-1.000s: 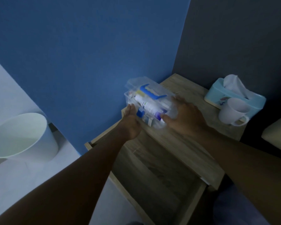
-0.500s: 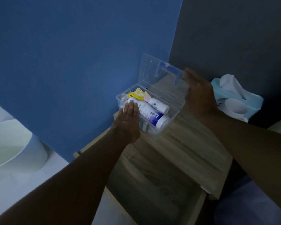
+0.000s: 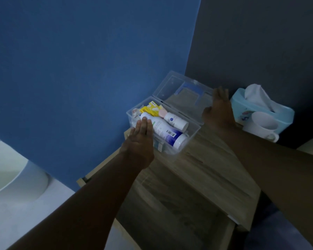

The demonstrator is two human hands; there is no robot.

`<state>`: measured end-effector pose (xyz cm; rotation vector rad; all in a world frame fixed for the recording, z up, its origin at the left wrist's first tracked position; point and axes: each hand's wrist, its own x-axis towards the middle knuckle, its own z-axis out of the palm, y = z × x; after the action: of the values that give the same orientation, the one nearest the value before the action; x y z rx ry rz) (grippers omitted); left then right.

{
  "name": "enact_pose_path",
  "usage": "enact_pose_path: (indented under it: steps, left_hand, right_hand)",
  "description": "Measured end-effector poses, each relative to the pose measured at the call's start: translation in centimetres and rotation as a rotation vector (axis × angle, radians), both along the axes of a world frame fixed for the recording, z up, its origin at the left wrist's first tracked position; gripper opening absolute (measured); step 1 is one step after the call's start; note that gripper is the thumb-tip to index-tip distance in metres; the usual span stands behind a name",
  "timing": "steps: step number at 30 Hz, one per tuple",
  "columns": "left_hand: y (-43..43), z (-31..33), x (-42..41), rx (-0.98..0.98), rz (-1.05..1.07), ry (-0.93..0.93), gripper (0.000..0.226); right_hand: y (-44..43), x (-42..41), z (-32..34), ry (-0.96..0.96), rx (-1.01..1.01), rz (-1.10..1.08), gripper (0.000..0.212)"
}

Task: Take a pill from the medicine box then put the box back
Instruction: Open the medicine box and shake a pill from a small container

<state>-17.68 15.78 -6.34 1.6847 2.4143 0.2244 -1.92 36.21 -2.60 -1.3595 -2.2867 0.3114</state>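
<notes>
The clear plastic medicine box [image 3: 192,137] stands on the wooden nightstand top [image 3: 211,168] with its lid [image 3: 181,95] swung fully back, the blue handle underneath. Inside lie a large white bottle with a blue end [image 3: 165,131], a smaller white bottle [image 3: 175,120] and yellow packets [image 3: 150,109]. My left hand [image 3: 139,139] rests flat against the box's near left side, fingers reaching over the rim onto the large bottle. My right hand [image 3: 219,109] is spread open at the lid's right edge, holding nothing.
A light blue tissue box [image 3: 242,109] and a white mug [image 3: 264,125] stand at the right of the nightstand. The drawer [image 3: 170,213] below is pulled out. A white bin [image 3: 13,174] stands on the floor at left. Blue wall behind.
The box's lid went from shut to fully open and laid back. My right hand lifted the lid and now lets it rest; my left hand stayed at the box.
</notes>
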Motion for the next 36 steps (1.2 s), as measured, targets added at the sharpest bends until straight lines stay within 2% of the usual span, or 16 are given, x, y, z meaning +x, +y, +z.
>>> enact_pose_path:
  steps: [2, 5, 8, 12, 16, 21, 24, 30, 36]
  left_hand:
    - [0.0, 0.1, 0.0, -0.008, -0.006, 0.007, 0.087]
    - [-0.1, 0.2, 0.1, -0.009, 0.000, 0.007, 0.087]
    - [-0.1, 0.4, 0.2, -0.011, 0.000, 0.006, 0.088]
    - [-0.2, 0.3, 0.2, 0.005, 0.011, -0.018, 0.089]
    - [-0.2, 0.1, 0.1, 0.026, 0.014, -0.025, 0.089]
    - [-0.1, -0.1, 0.1, 0.018, 0.020, -0.010, 0.087]
    - [0.0, -0.1, 0.2, 0.020, 0.025, 0.014, 0.084]
    - [0.0, -0.2, 0.1, 0.012, 0.023, 0.006, 0.085]
    - [-0.1, -0.2, 0.0, 0.002, 0.016, 0.005, 0.080]
  right_hand:
    - [-0.5, -0.1, 0.0, 0.114, -0.050, -0.012, 0.065]
    - [-1.9, -0.8, 0.2, 0.266, 0.006, -0.024, 0.051]
    - [-3.0, -1.9, 0.6, 0.278, 0.052, 0.079, 0.044]
    - [-3.7, -4.3, 1.2, 0.165, 0.110, 0.332, 0.037]
    - [-3.4, -7.1, 1.0, -0.017, 0.075, 0.530, 0.032]
    - [-2.0, -9.2, 0.4, -0.238, -0.023, 0.550, 0.031]
    - [-1.6, -9.8, 0.2, -0.297, -0.018, 0.561, 0.029]
    - [-1.5, -10.3, 0.0, -0.214, -0.076, 0.556, 0.026]
    - [-3.3, -8.0, 1.5, 0.003, -0.049, 0.517, 0.023]
